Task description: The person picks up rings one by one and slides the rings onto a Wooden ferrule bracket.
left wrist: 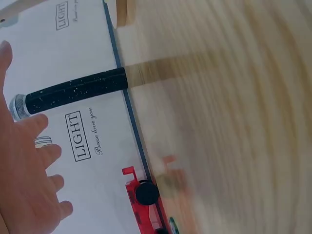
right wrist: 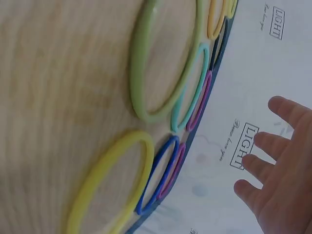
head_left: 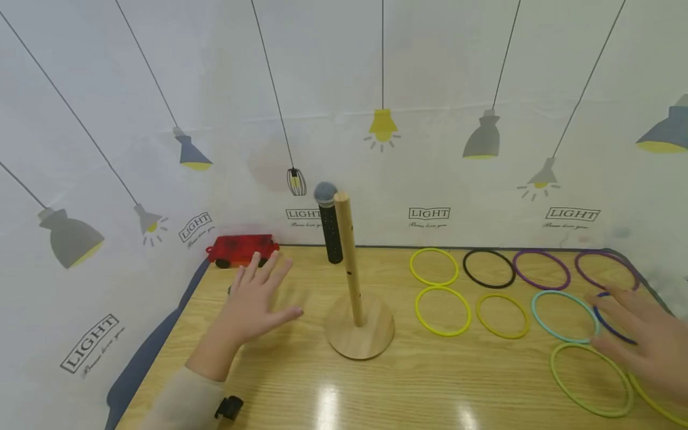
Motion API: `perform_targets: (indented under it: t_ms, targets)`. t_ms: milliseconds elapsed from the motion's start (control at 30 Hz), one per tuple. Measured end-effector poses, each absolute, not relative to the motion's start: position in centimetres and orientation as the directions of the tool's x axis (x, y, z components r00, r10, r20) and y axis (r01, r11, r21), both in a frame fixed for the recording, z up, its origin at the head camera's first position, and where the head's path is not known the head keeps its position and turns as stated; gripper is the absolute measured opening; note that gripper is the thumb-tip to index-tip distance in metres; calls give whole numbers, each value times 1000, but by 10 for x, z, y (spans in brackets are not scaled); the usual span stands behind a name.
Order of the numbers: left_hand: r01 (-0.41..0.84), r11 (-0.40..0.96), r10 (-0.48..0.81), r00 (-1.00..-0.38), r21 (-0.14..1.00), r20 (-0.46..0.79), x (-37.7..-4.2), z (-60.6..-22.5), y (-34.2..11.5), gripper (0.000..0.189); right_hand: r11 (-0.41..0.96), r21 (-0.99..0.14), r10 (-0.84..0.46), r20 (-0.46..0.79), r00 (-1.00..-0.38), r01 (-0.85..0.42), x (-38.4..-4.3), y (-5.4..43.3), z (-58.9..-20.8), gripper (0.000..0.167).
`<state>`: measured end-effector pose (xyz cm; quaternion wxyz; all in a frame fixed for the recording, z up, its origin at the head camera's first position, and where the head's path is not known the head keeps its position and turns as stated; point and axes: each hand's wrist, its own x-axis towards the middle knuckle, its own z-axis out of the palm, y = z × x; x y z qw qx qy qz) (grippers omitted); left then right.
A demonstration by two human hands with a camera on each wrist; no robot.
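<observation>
Fingers (head_left: 279,273) spread wide and gripping nothing: that's the left hand (head_left: 255,307), up over the bench (head_left: 279,382), thumb pointing across at the wooden stand (head_left: 349,263), the rest reaching up in front of the red car (head_left: 242,246). Beyond the stand, close to the wall (head_left: 333,71) with its printed lamps, the mic (head_left: 330,233) stands on end, head up. Over to the other side, and here's the right hand (head_left: 653,346), a touch blurred from the head view, its fingers straight, apart and likewise holding nothing. It covers part of the blue ring (head_left: 609,328), yet the right wrist view has it raised clear of everything below. What a spread lies around it! Along the back, a yellow ring (head_left: 411,264), a black ring (head_left: 464,260), a purple ring (head_left: 514,260) and a second purple ring (head_left: 576,263); in front of those, another yellow ring (head_left: 417,306), a mustard ring (head_left: 478,310) and a light-blue ring (head_left: 533,306), then blue under that hand. Nearer still, a green ring (head_left: 551,364) lies just in front of light-blue, and one more yellow runs out of sight at the corner. All flat on the bench, while the stand rises upright from its round base, between the hands.
</observation>
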<state>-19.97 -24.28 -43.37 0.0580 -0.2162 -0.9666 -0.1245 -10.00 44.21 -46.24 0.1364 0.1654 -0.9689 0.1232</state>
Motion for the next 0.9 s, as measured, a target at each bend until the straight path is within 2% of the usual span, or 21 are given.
perform_targets:
  t_ms: [100,167,333,400,533,633,767,900]
  targets:
    - [432,866,403,-901,252,160,-197,-438,-238,100,900,-221,-313,271,-910,-376,-94,434,-467,78]
    - [424,858,396,-905,289,154,-195,-443,-236,99,887,-252,-321,264,-910,-386,-91,424,-471,68]
    - [438,770,422,-895,464,144,-189,-460,-233,91,876,-385,-254,146,-956,-291,-78,394,-476,46]
    - [444,705,447,-883,553,140,-189,-466,-230,90,886,-406,-198,110,-974,-225,-74,385,-476,48]
    - [396,566,485,-869,723,96,-195,-477,-223,92,910,-389,-105,117,-988,-143,-71,376,-477,47]
    - [307,508,484,-875,804,28,-198,-488,-219,91,913,-407,-42,5,-999,-41,-70,377,-480,53]
    - [253,488,471,-882,835,-8,-201,-501,-213,86,897,-435,26,-139,-990,85,-67,378,-484,65]
    - [271,540,448,-894,797,1,-202,-503,-203,84,891,-442,54,-120,-991,102,-67,380,-484,67]
